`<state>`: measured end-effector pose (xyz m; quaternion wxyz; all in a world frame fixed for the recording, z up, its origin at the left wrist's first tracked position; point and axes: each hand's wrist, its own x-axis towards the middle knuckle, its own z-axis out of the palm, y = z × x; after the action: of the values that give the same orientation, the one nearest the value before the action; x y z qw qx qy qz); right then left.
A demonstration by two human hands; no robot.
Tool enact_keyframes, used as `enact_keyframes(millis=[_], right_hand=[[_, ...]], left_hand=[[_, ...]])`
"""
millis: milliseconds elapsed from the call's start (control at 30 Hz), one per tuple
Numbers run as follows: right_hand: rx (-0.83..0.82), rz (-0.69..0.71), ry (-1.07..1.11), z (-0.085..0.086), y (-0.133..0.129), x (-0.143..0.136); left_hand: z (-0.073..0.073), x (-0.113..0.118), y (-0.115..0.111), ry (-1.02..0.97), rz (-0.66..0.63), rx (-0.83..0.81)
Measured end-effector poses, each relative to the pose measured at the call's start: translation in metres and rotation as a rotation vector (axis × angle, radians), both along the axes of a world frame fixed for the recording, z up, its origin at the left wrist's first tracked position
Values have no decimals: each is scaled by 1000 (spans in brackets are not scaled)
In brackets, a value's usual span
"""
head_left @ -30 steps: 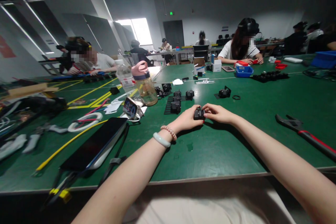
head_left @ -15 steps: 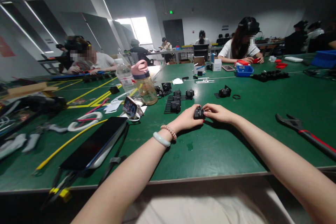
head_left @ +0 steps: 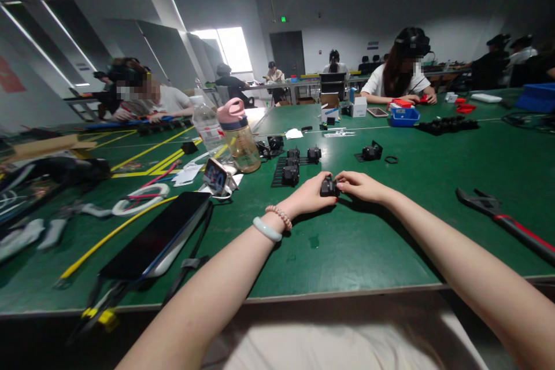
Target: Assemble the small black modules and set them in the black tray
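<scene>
Between both hands, just above the green table, is a small black blocky part (head_left: 328, 187); its exact kind is too small to make out. My left hand (head_left: 310, 192), with a pale bangle and a beaded bracelet at the wrist, is closed around its left side. The fingers of my right hand (head_left: 358, 186) pinch its right edge. Similar black parts (head_left: 290, 173) stand in a group beyond my left hand. Another black part with an upright flap (head_left: 371, 151) lies farther off to the right, beside a small black ring (head_left: 391, 159).
Red-handled pliers (head_left: 503, 214) lie at the right. To the left are a pink-lidded bottle (head_left: 239, 139), a small propped-up screen (head_left: 217, 177), a large black phone-like slab (head_left: 156, 237) and a yellow cable (head_left: 113, 237). A co-worker (head_left: 399, 69) sits across the table near a blue bin (head_left: 404, 117).
</scene>
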<state>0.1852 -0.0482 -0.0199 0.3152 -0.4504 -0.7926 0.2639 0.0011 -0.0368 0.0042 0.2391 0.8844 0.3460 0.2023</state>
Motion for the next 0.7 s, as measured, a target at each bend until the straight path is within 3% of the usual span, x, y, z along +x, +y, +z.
enact_keyframes(millis=[700], right_hand=[[8, 34, 36, -1, -3, 0]], left_hand=[[0, -1, 1, -24, -45, -3]])
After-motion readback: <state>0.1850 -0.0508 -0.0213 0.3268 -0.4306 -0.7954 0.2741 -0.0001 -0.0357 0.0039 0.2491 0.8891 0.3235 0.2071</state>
